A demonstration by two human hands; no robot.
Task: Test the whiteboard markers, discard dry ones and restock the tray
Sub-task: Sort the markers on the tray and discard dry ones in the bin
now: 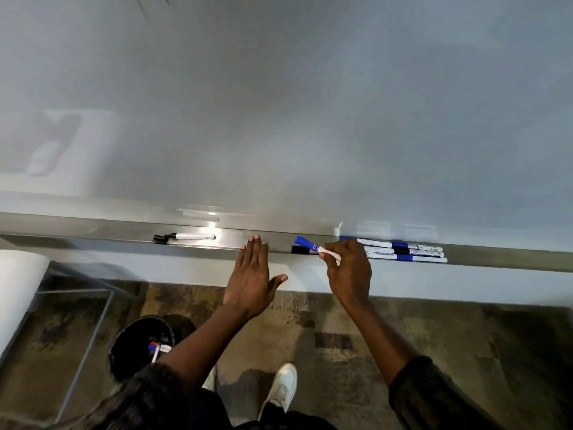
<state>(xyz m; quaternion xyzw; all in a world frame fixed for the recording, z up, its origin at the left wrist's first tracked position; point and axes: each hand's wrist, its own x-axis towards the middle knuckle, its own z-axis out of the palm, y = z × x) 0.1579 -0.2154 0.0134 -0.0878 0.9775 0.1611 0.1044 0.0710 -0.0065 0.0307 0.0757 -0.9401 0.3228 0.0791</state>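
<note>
My right hand point(348, 271) grips a blue-capped white marker point(310, 246) just above the metal marker tray point(124, 235); its cap points up and left. Under it a dark-capped marker point(299, 250) lies in the tray. To the right, several blue- and black-capped markers point(403, 251) lie side by side in the tray. A lone marker with its black cap off point(186, 236) lies in the tray further left. My left hand point(252, 274) is flat with straight fingers, its fingertips at the tray's front edge, holding nothing. The whiteboard point(279, 103) above looks blank.
A black bin point(130, 342) stands on the floor at lower left with a few markers inside. A clear acrylic stand point(77, 293) and a white surface point(18, 290) are at the left. My white shoes point(283, 387) are on the patterned carpet.
</note>
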